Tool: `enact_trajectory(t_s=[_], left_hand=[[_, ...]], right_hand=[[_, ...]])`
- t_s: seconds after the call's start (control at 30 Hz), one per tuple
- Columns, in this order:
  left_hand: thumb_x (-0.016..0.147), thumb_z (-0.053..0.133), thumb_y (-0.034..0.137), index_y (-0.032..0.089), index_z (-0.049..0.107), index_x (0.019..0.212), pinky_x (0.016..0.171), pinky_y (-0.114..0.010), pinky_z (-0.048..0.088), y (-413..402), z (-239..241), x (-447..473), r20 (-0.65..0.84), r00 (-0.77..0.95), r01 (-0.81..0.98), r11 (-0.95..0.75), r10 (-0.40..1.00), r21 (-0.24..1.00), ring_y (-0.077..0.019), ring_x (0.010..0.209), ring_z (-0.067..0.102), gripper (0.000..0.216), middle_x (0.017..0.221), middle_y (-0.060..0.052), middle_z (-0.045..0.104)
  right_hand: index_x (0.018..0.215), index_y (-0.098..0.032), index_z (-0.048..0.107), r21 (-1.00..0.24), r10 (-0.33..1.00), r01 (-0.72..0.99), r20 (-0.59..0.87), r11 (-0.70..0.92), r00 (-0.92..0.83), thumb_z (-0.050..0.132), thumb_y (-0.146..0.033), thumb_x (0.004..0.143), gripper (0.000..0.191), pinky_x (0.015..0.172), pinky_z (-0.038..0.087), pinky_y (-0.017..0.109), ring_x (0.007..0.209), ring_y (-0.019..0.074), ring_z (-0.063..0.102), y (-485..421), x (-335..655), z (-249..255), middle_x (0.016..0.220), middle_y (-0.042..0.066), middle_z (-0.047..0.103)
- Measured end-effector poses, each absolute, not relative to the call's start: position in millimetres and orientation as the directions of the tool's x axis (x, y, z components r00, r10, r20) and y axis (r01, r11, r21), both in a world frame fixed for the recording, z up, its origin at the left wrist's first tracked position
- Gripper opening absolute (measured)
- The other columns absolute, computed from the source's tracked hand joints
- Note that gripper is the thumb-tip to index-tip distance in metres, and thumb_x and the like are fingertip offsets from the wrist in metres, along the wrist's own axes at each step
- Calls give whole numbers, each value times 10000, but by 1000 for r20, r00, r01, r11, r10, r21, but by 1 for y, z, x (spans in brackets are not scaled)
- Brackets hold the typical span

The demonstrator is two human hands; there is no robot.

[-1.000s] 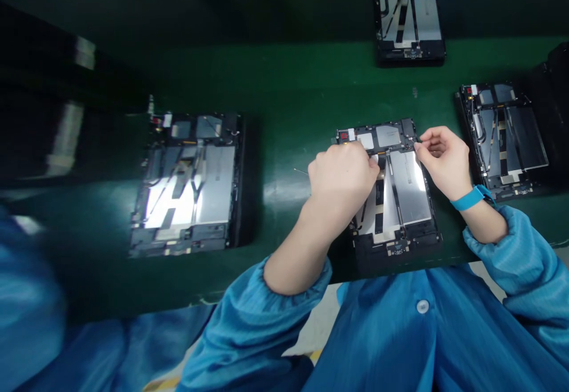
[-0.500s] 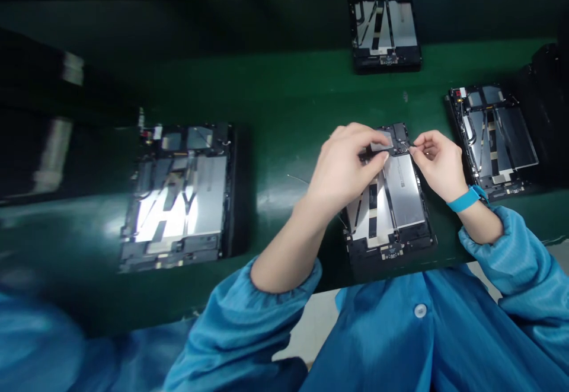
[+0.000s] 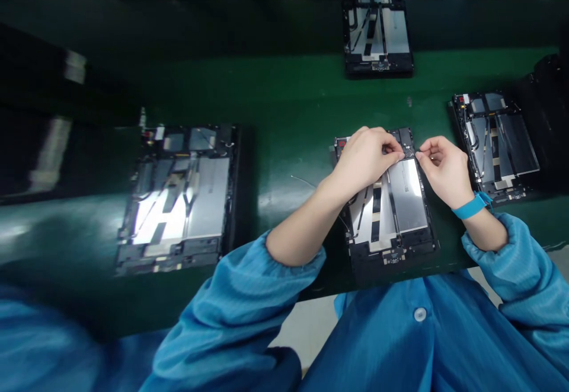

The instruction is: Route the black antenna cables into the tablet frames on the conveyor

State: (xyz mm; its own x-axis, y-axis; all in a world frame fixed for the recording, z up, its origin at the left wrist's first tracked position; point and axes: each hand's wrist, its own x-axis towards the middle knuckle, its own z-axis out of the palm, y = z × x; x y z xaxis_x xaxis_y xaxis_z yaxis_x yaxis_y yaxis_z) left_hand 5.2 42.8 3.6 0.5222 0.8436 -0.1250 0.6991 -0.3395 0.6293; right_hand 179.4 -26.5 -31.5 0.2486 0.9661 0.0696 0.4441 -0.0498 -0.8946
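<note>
An opened tablet (image 3: 411, 193) lies in front of me, its silver inner plate and dark ribbon cables exposed. My left hand (image 3: 367, 158) reaches over its upper part, thumb and forefinger pinched together near the top right corner. Whatever sits between those fingertips is too small to make out. At the right edge of the same tablet, my right hand (image 3: 444, 166) is also pinched, its fingertips close to the left ones. I cannot tell what it grips. Part of the tablet's upper left is covered by my left hand. A thin wire (image 3: 304, 180) sticks out leftward past my forearm.
Three similar opened tablets lie around: one at the left (image 3: 211, 196) under bright glare, one at the back (image 3: 395, 33), one at the right (image 3: 515, 143) beside dark objects. All rest on a green work surface (image 3: 284, 101). A blurred blue sleeve (image 3: 40, 344) shows at lower left.
My left hand has shifted right along the tablet's top, its pinch now closer to my right hand, uncovering a red spot at the upper left corner. The view has tilted slightly.
</note>
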Motion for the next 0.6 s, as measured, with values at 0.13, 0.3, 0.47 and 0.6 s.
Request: enact_trajectory(t_s=[0.13,0.3,0.47,0.6], left_hand=[[893,621,208,185,796,844,933,-406,506,44,6,11,-136,528,731,-368,838,575,-258,936,675,183,964,-81,771],[910,605,209,177,801,972,954,-448,491,42,5,15,-75,591,700,-464,803,543,-289,1016,649,208,1057,-101,745],[940,600,249,167,789,907,950,-448,490,43,-3,12,5,578,643,-459,816,612,-263,953,633,209,956,-93,722],[923,630,248,165,785,891,896,-432,498,42,-9,9,-23,472,717,-369,881,591,-259,910,629,179,894,-90,716]], right_hand=[[877,-229,633,-906,960,421,77,-46,271,688,-210,829,75,661,562,300,660,144,656,-26,181,-31,755,-20,692],[882,-233,634,-945,953,327,113,15,282,762,-276,817,150,684,569,306,704,142,662,-17,177,-30,784,-22,698],[904,-238,645,-976,960,212,100,44,261,757,-279,800,159,697,572,298,729,130,655,-5,172,-36,881,-12,719],[927,-224,661,-973,970,223,6,-49,242,711,-163,724,218,636,525,261,659,102,589,-2,176,-43,846,-27,683]])
